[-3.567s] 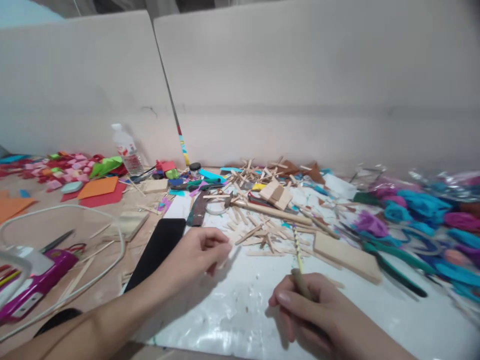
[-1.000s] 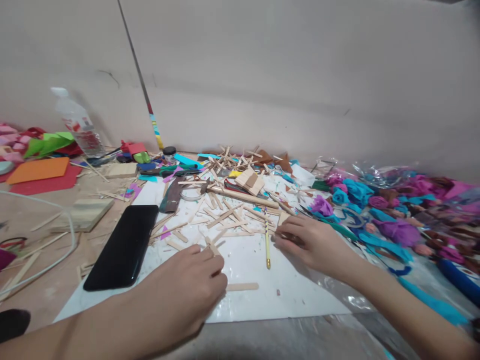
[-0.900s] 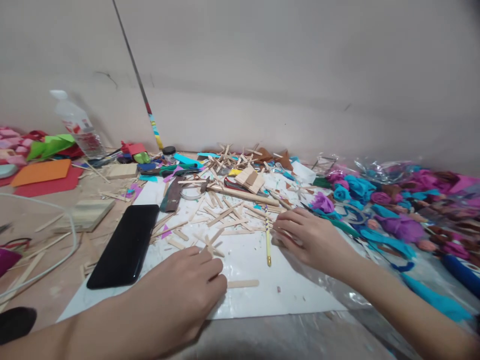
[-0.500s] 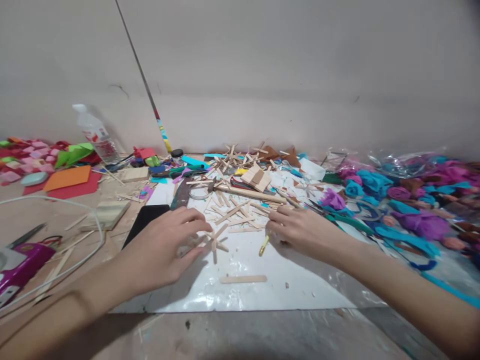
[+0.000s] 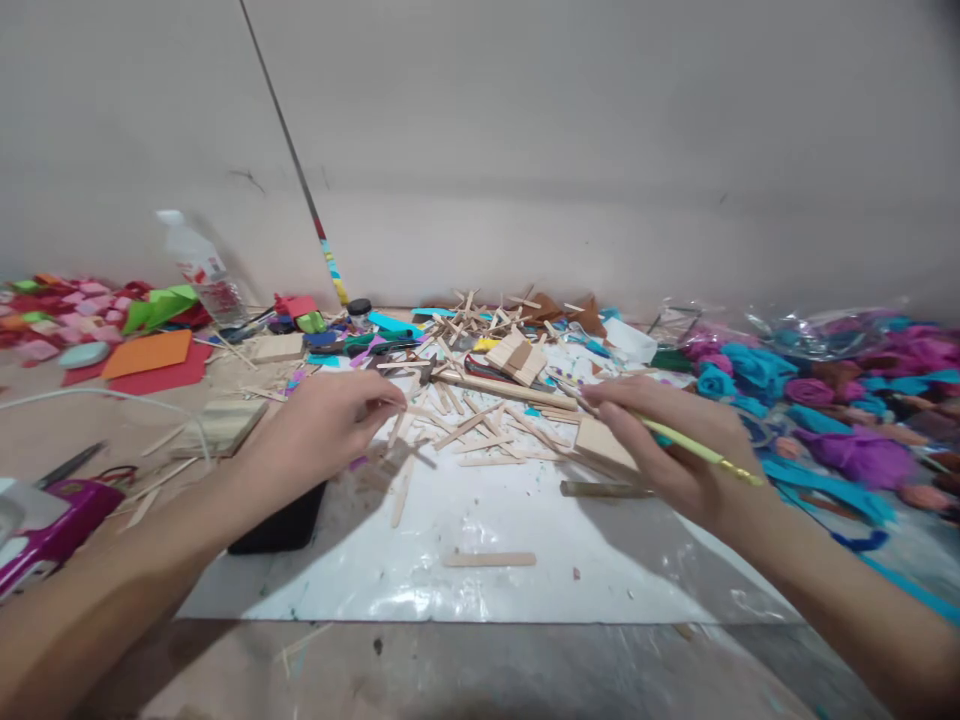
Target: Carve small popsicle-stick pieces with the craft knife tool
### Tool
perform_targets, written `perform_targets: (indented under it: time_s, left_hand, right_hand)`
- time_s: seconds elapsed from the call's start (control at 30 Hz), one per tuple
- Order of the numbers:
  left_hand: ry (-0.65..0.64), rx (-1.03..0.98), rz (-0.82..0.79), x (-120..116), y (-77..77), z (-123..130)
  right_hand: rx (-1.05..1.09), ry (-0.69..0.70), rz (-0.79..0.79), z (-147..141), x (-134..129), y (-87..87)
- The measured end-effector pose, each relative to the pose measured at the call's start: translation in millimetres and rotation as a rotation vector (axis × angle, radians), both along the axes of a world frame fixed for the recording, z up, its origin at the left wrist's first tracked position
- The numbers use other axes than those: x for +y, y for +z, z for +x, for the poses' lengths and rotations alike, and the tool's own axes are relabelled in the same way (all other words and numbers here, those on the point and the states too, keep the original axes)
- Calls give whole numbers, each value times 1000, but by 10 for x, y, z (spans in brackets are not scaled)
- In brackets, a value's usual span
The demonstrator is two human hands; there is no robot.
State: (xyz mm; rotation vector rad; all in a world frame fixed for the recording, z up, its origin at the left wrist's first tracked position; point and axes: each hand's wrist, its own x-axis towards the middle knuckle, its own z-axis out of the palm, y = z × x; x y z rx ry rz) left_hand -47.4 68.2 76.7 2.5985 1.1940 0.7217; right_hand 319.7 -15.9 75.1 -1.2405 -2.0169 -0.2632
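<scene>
My left hand (image 5: 330,420) is over the left part of the white sheet (image 5: 495,600), its fingers pinched on a thin wooden stick (image 5: 397,428). My right hand (image 5: 675,440) grips a yellow-green pencil (image 5: 690,441) that slants across the hand. Below the right fingers are a small wooden block (image 5: 600,440) and a short dark tube (image 5: 606,489). One craft stick (image 5: 491,560) lies alone near the sheet's front. Behind the hands spreads a pile of craft sticks (image 5: 480,430).
A black phone (image 5: 281,520) lies under my left wrist. Farther left are a purple glue gun (image 5: 64,525), a wood block (image 5: 221,425), orange paper (image 5: 150,355) and a plastic bottle (image 5: 202,265). Crepe paper flowers (image 5: 847,450) fill the right side.
My left hand has lifted and moved back with a stick. My right hand has moved right and taken up the pencil. The wooden block and dark tube now show beneath it.
</scene>
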Motion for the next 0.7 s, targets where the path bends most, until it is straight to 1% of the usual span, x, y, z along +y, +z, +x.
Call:
perform_targets:
  time_s: [0.1, 0.17, 0.27, 0.33, 0.37, 0.47, 0.53, 0.7]
  left_hand:
    - [75, -44, 6, 78, 91, -10]
    - [93, -48, 10, 104, 84, 11]
    - [78, -16, 43, 99, 21, 48]
    - [24, 43, 54, 58, -14, 64]
    - [-26, 87, 45, 28, -25, 69]
    - [-243, 246, -22, -78, -50, 78]
    - [-336, 328, -52, -136, -80, 73]
    - [-360, 406, -100, -214, -195, 11]
  right_hand:
    - [98, -81, -12, -23, 26, -17]
    - [151, -119, -38, -39, 44, -60]
    - [206, -141, -93, -66, 71, -164]
    - [222, -133, -140, -82, 83, -242]
    - [225, -124, -166, -91, 86, -279]
    - [232, -101, -239, -132, 72, -368]
    - [241, -97, -284, -182, 41, -411]
    - [275, -108, -380, -364, -96, -489]
